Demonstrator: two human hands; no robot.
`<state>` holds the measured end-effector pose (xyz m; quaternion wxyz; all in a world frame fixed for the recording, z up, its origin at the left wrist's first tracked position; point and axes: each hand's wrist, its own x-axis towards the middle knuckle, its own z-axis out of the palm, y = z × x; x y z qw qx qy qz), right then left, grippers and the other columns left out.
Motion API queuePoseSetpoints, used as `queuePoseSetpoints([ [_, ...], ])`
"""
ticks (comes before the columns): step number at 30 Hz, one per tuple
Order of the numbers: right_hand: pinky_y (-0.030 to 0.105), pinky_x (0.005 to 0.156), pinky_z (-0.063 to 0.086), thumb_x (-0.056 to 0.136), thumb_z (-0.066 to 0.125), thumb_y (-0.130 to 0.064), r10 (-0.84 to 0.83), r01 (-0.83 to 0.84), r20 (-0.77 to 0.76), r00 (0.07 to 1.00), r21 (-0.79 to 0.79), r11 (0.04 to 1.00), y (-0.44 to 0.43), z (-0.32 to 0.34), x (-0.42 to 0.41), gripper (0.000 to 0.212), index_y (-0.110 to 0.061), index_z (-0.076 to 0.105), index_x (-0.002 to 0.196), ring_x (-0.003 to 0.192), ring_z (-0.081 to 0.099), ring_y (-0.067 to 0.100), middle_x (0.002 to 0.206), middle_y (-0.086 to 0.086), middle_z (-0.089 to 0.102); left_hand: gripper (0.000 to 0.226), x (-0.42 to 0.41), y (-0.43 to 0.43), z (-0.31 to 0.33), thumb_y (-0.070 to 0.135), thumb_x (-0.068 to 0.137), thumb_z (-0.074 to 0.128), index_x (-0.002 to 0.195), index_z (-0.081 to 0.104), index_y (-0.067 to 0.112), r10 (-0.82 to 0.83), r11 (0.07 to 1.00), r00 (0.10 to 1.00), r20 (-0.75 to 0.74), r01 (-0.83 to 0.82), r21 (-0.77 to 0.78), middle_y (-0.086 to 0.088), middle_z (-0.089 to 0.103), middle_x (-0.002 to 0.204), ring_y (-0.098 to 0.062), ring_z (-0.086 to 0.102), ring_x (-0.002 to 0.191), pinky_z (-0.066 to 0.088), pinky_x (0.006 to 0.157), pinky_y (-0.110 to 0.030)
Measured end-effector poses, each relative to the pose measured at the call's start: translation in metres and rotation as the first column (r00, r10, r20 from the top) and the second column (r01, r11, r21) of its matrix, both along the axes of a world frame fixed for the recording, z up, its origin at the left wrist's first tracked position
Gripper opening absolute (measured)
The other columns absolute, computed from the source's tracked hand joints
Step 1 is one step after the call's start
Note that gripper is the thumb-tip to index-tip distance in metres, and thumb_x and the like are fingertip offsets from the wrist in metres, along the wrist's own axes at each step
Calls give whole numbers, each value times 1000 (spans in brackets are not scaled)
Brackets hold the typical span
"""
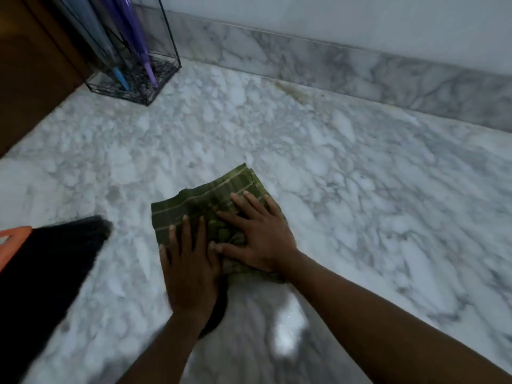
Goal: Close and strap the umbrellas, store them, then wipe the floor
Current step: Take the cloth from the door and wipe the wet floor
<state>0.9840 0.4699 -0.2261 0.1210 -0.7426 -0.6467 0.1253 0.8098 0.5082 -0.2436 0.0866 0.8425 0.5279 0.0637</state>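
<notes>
Presently, at far left, a black bristled brush with an orange edge enters the view. Behind it, the closed umbrellas stand tips-down in a clear, dark-framed stand, evidently stored. At centre, the left hand and right hand press flat, fingers straight and spread, on a folded green striped cloth, apparently to bear evenly on the glossy veined marble floor. A yellowish stain lies beside the skirting.

Left hand and right hand lie palm down, side by side, fingers straight and slightly spread. Both bare forearms reach in from the near edge.
</notes>
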Motion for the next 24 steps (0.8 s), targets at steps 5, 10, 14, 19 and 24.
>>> queuePoseSetpoints([
  [5, 51, 124, 10, 87, 30, -82, -300, 303, 73, 951, -37, 952, -154, 0, 55, 72, -52, 25, 153, 156, 6, 17, 168, -7, 13, 54, 70, -84, 2, 39, 99, 32, 151, 42, 24, -320, 945, 946, 42, 322, -55, -10, 31, 161, -36, 30, 148, 25, 116, -58],
  [10, 52, 124, 8, 87, 20, -85, -571, 585, 126, 811, -130, 801, -311, 3, 100, 76, -53, 16, 155, 156, -2, 14, 169, -8, 5, 54, 152, -187, 12, 41, 99, 31, 151, 40, 30, -646, 747, 754, 117, 656, -106, -3, 27, 164, -31, 23, 151, 20, 119, -55],
  [14, 50, 125, 4, 84, 16, -87, -771, 772, 68, 633, -114, 625, -371, 5, 99, 78, -52, 21, 154, 156, -2, 14, 169, -9, 7, 56, 184, -234, 9, 43, 99, 29, 152, 38, 28, -783, 608, 616, 88, 787, -103, -4, 28, 163, -31, 24, 150, 19, 120, -55],
  [19, 54, 124, 2, 79, 20, -92, -774, 782, 112, 623, -134, 609, -373, 7, 55, 88, -50, 16, 156, 156, -5, 20, 170, -2, 3, 55, 158, -222, 4, 43, 97, 39, 149, 45, 25, -893, 437, 441, 89, 897, -63, -6, 34, 161, -33, 27, 149, 24, 117, -54],
  [24, 62, 121, 3, 74, 40, -91, -497, 529, 200, 844, -164, 833, -383, 2, 50, 104, -37, 16, 159, 156, -5, 29, 170, 5, 0, 61, 128, -216, -2, 46, 96, 37, 150, 44, 17, -934, 355, 353, 49, 934, 33, -8, 29, 163, -34, 23, 151, 23, 117, -58],
])
